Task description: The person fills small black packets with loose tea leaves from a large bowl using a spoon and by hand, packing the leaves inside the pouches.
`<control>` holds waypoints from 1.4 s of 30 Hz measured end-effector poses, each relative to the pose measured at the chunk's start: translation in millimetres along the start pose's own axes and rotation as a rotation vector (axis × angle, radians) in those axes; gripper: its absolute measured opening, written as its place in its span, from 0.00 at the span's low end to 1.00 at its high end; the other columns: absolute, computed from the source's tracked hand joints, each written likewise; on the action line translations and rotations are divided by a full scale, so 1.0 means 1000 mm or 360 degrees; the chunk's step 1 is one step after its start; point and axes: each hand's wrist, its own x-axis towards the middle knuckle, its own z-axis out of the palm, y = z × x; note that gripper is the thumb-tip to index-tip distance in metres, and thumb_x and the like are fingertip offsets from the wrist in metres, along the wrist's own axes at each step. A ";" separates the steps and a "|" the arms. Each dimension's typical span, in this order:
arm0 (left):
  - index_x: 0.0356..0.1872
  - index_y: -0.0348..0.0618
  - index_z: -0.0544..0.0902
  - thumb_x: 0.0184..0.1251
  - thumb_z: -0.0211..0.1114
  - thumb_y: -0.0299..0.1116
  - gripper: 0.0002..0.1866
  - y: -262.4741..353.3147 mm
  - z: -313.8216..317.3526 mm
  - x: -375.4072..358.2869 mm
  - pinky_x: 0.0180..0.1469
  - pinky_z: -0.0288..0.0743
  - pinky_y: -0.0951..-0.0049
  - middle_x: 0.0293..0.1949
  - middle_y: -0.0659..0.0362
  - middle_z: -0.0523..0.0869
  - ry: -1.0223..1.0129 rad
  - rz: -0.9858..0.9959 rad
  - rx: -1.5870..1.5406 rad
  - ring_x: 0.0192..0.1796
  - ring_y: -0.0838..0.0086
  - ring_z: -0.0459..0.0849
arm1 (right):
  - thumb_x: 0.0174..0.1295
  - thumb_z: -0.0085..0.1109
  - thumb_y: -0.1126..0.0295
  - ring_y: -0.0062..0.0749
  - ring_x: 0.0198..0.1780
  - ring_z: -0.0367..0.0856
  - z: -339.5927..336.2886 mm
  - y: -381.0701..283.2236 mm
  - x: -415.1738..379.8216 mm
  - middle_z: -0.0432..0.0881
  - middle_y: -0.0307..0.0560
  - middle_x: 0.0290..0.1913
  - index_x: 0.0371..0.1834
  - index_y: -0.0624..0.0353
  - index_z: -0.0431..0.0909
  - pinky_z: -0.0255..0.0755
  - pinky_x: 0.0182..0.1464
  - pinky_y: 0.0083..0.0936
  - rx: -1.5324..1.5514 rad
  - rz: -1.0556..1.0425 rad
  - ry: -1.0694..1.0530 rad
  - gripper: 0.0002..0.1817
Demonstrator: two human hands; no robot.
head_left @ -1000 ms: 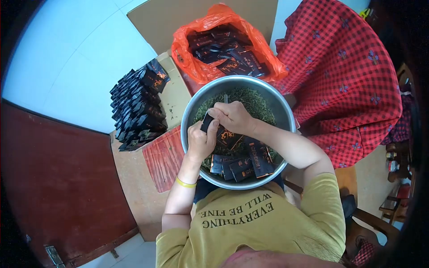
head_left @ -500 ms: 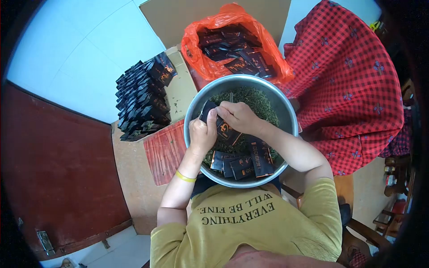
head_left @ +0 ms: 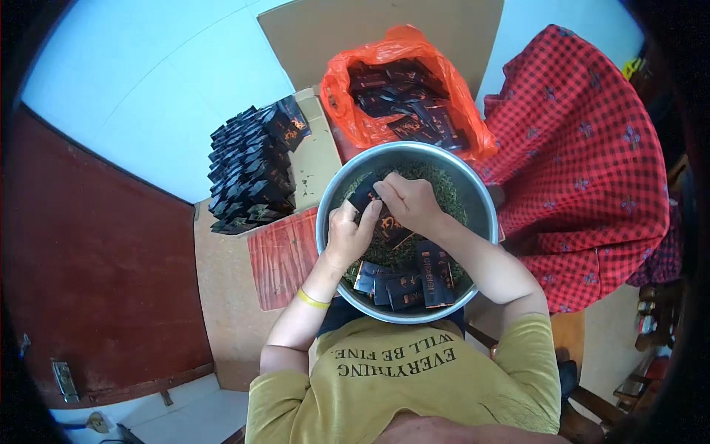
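My left hand (head_left: 350,235) is closed on a small black packet (head_left: 364,192) held over a large metal basin (head_left: 325,222). Fingers of my right hand (head_left: 411,201) pinch the upper edge of that packet, touching it beside my left fingers. Dried green leaves (head_left: 444,189) fill the basin's bottom. Several dark packets with orange print (head_left: 435,274) rest on the leaves on the side nearest my body. Another printed packet (head_left: 390,228) shows just below my hands.
An orange plastic bag (head_left: 336,92) full of black packets stands behind the basin. Left of it, rows of packets (head_left: 251,174) stand on cardboard (head_left: 318,152). A red checked cloth (head_left: 584,170) drapes at the right. A red-brown door (head_left: 103,266) is at the left.
The whole view has shifted, so the scene sits slightly lower and to the right. Both hands remain at the packet, with my left thumb and fingers slightly repositioned.
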 end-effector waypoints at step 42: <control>0.46 0.44 0.85 0.65 0.63 0.37 0.13 -0.063 -0.059 0.164 0.49 0.80 0.58 0.39 0.47 0.88 -0.1019 -0.0318 0.0925 0.44 0.55 0.88 | 0.64 0.60 0.58 0.47 0.44 0.85 -0.028 -0.020 -0.006 0.86 0.50 0.40 0.45 0.53 0.79 0.77 0.46 0.43 -0.0153 0.0260 -0.1583 0.14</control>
